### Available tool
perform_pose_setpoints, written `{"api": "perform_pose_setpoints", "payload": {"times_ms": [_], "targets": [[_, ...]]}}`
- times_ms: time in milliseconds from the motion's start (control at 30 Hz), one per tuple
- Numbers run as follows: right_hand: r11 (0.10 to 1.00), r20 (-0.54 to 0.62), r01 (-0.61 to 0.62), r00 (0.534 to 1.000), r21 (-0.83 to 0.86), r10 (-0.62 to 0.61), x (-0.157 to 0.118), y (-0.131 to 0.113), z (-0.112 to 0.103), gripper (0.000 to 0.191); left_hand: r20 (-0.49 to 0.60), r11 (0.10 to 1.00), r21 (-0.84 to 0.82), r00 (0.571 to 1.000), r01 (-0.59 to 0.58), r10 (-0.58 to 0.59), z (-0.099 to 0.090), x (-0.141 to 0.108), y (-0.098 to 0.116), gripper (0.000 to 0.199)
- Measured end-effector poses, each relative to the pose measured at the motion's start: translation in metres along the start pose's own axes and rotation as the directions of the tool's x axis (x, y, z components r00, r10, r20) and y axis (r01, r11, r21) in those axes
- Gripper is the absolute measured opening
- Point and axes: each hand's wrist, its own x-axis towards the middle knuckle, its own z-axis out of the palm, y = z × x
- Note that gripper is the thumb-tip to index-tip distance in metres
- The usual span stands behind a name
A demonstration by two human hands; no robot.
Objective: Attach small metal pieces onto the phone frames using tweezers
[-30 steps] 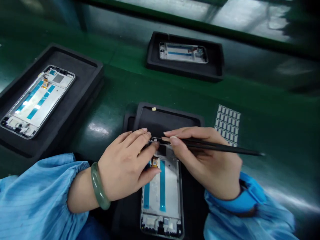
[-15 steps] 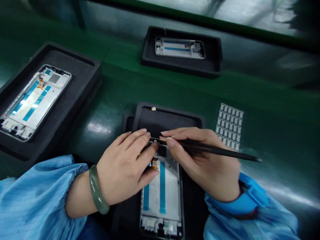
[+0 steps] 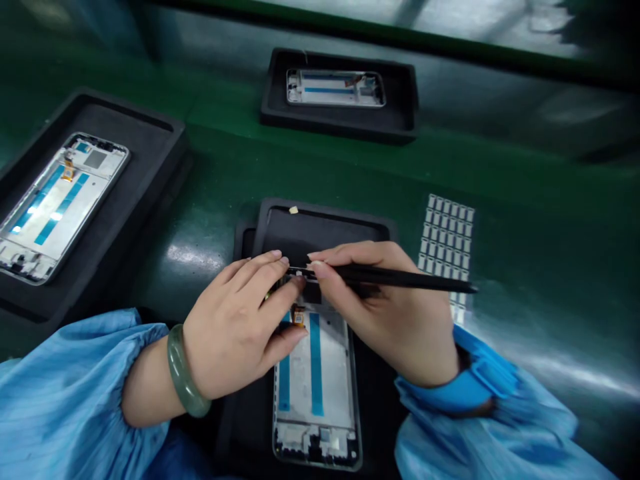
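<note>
My right hand (image 3: 380,310) holds long black tweezers (image 3: 400,279), their tips reaching over the top of a phone display frame (image 3: 315,380) that lies face up in a black foam tray (image 3: 320,227). My left hand (image 3: 237,320) lies across the upper part of that frame, with its fingertips next to the tweezer tips. A small orange flex part (image 3: 299,317) shows between my left thumb and forefinger. The fingers hide the frame's top edge, and the exact spot under the tips is hidden.
Two more black trays (image 3: 90,113) (image 3: 340,127) hold similar frames, at the left and far back. A sheet of small labels (image 3: 447,243) lies on the green bench mat (image 3: 220,180) to the right. A tiny cream piece (image 3: 293,209) sits on the near tray.
The whole view has drifted up and to the left. My hands stay at the top of the frame, with the tweezers held in the same grip.
</note>
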Motion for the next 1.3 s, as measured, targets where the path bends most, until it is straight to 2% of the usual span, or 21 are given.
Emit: {"api": "perform_pose_setpoints", "payload": {"times_ms": [167,400,667,833,1000,1167,1300], "targets": [[0.999,-0.035,-0.042,0.999,-0.029,0.041,-0.001,0.001,-0.002,0.009,-0.006,1.000,-0.002,1.000,-0.001,0.001,0.000,0.000,0.000,0.041],[0.993,0.009,-0.066,0.998,0.096,0.066,-0.001,0.007,-0.002,0.011,-0.021,1.000,-0.002,1.000,-0.010,0.010,0.001,-0.001,-0.001,0.040],[0.991,-0.031,0.017,0.999,0.133,-0.013,-0.005,0.009,-0.005,0.020,-0.019,0.999,-0.037,1.000,0.000,0.000,0.002,0.000,-0.003,0.038],[0.990,0.011,0.061,0.998,0.125,-0.063,-0.006,0.010,-0.004,0.021,-0.065,0.996,-0.083,0.998,0.012,-0.017,0.003,0.001,-0.003,0.035],[0.986,-0.001,0.118,0.993,0.115,-0.119,-0.005,0.010,-0.004,0.023,-0.115,0.994,-0.105,0.993,0.016,-0.028,0.002,0.004,-0.007,0.028],[0.984,-0.010,0.139,0.990,0.106,-0.139,-0.005,0.009,-0.004,0.022,-0.174,0.991,-0.118,0.981,0.060,-0.080,0.004,0.012,-0.009,0.017],[0.987,-0.008,0.127,0.992,0.102,-0.127,-0.004,0.007,-0.004,0.020,-0.158,0.985,-0.132,0.978,0.114,-0.134,0.005,0.020,-0.007,0.013]]}}
